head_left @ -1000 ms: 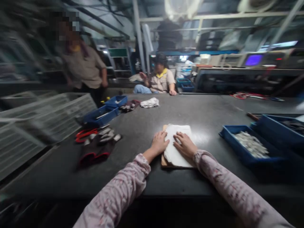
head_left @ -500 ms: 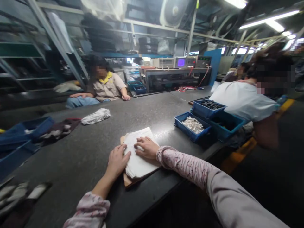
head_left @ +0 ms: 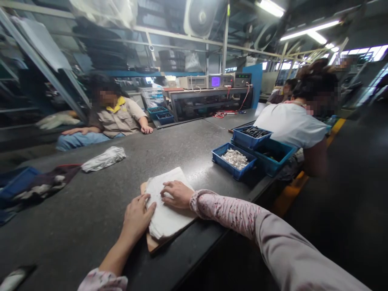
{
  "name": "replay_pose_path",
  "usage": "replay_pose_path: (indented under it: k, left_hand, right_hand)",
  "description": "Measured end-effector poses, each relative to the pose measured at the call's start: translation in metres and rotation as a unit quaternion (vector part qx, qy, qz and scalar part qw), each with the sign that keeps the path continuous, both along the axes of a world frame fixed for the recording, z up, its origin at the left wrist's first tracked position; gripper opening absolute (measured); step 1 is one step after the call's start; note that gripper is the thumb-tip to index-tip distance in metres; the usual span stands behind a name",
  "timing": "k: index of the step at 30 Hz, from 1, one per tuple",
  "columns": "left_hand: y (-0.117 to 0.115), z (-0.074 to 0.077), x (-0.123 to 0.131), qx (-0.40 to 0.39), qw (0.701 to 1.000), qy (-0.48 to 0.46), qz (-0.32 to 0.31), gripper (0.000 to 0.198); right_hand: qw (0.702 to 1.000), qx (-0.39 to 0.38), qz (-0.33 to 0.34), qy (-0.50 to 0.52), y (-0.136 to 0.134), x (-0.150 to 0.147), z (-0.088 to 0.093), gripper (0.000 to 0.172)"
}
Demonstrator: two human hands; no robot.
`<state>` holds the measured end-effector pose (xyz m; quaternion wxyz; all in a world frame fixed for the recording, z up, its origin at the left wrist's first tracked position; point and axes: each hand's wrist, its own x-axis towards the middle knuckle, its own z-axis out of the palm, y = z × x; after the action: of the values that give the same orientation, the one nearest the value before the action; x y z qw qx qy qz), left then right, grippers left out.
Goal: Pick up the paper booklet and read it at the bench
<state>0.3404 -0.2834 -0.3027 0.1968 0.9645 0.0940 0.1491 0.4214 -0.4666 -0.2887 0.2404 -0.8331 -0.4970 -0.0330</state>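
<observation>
Left hand, right hand, one paper stack

The left hand, nearest, lays its fingertips on the stack's left edge; the right hand lies upon it, fingers slightly bent. Both, half opened, grip nothing. Beneath is one brown board, on the black table. Farther right, three bins stand together; beyond sits one yellow-collared person.

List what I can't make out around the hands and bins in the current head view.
Head view, all:
- Paper stack: surface under the right hand, covered by it.
- Tan board: mostly hidden by the paper.
- White pieces: too small to identify.
- Far-left blue bin: cut off by the left edge.
- Bottom-left pale item: cut off, blurred.
</observation>
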Motion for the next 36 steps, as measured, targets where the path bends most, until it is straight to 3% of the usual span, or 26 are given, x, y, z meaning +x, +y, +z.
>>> replay_pose_path:
  k: [9,16,24,36]
  left_hand:
    - [0.001,-0.005,0.0,0.006,1.0,-0.005,0.0,0.069]
    - [-0.02,0.013,-0.011,0.015,0.999,0.04,0.025,0.045]
    - [-0.03,0.018,-0.018,-0.017,0.998,0.056,0.035,0.042]
    - [-0.036,0.02,-0.023,-0.017,0.996,0.074,0.036,0.043]
  right_hand:
    - [1.0,-0.001,0.002,-0.001,-0.001,0.0,0.0,0.03]
    - [1.0,0.016,0.002,0.026,-0.007,-0.002,-0.004,0.028]
    - [0.998,0.058,0.026,-0.001,-0.013,0.007,-0.019,0.026]
    - [0.99,0.092,0.051,-0.093,-0.015,0.014,-0.039,0.048]
